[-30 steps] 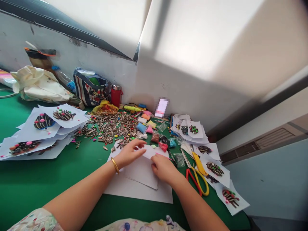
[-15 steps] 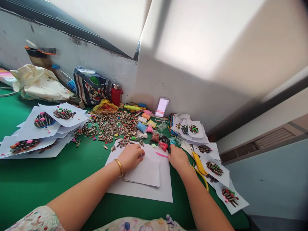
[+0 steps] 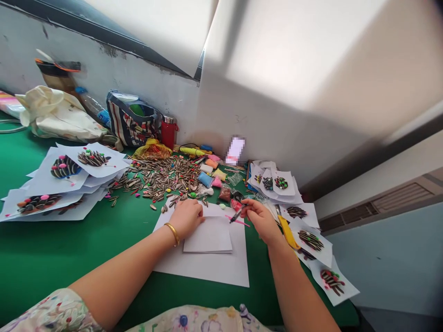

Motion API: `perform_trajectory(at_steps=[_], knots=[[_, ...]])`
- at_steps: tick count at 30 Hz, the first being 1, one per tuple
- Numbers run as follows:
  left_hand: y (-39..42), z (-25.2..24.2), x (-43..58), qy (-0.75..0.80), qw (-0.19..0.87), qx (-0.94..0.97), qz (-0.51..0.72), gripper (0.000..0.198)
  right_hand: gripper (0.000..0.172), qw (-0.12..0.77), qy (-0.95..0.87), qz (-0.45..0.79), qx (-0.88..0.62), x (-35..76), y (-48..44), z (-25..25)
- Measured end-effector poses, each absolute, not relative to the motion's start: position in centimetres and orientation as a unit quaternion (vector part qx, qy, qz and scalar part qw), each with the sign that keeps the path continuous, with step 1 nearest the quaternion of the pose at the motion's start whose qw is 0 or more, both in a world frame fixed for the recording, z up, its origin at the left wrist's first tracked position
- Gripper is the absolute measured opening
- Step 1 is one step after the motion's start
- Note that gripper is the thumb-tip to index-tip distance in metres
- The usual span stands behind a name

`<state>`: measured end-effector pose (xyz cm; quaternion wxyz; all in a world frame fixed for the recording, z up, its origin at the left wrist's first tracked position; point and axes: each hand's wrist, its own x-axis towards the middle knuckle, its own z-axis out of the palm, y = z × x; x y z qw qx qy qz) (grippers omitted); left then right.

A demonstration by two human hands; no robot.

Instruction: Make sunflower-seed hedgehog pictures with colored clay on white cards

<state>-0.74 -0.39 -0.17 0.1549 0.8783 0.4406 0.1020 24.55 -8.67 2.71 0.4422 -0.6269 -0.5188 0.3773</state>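
Observation:
My right hand (image 3: 261, 220) pinches a dark pen (image 3: 236, 214), its tip angled down and left over the sheets. Under the pen, a thin pink plastic tool (image 3: 242, 223) lies at the right of a large white sheet (image 3: 214, 267). A small stack of white paper (image 3: 208, 237) rests on that sheet. My left hand (image 3: 187, 219), with a gold bracelet at the wrist, holds the stack at its left side, fingers curled and thumb against the paper. Striped sunflower seeds (image 3: 173, 177) are heaped just beyond the left hand.
Small bags of coloured clay (image 3: 206, 179) lie behind the sheet. Paper cards with seed-and-clay figures are piled at left (image 3: 69, 184) and right (image 3: 313, 240). A yellow utility knife (image 3: 288, 232) lies by my right forearm. A red flask (image 3: 168, 132) and bags stand along the wall.
My right hand has picked up the pen near the clay bags and brought it left over the sheet. The small paper stack has shifted slightly away from me under my left hand.

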Motion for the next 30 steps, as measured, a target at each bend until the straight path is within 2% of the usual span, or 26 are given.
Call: perform_trajectory(at_steps=[5, 8, 12, 16, 18, 22, 24, 27, 30], knots=[[-0.1, -0.6, -0.9, 0.446, 0.147, 0.873, 0.132, 0.011, 0.033, 0.524, -0.502, 0.446, -0.524, 21.7, -7.9, 1.3], [0.0, -0.8, -1.1, 0.438, 0.153, 0.871, 0.16, 0.015, 0.02, 0.562, -0.484, 0.447, -0.5, 20.4, -7.7, 0.0], [0.7, -0.3, -1.5, 0.417, 0.158, 0.881, 0.161, 0.013, 0.016, 0.572, -0.422, 0.491, -0.504, 19.9, -7.5, -1.8], [1.6, 1.0, -2.4, 0.4, 0.158, 0.897, 0.099, 0.018, 0.015, 0.578, -0.442, 0.448, -0.52, 20.5, -7.3, -2.7], [1.8, 1.7, -2.8, 0.398, 0.152, 0.901, 0.08, 0.02, 0.021, 0.57, -0.471, 0.422, -0.524, 20.7, -7.6, -2.6], [2.0, 2.6, -3.6, 0.386, 0.148, 0.91, 0.021, 0.018, 0.044, 0.516, -0.524, 0.419, -0.532, 19.4, -9.0, -1.6], [2.0, 2.7, -3.9, 0.377, 0.163, 0.912, -0.007, 0.016, 0.041, 0.485, -0.532, 0.45, -0.528, 18.2, -9.9, -0.8], [2.0, 2.3, -4.0, 0.382, 0.191, 0.904, -0.017, 0.016, 0.026, 0.434, -0.54, 0.493, -0.526, 16.2, -11.1, 0.3], [2.0, 1.5, -4.0, 0.388, 0.2, 0.9, -0.012, 0.015, 0.018, 0.394, -0.568, 0.453, -0.564, 14.7, -11.8, 0.4]])
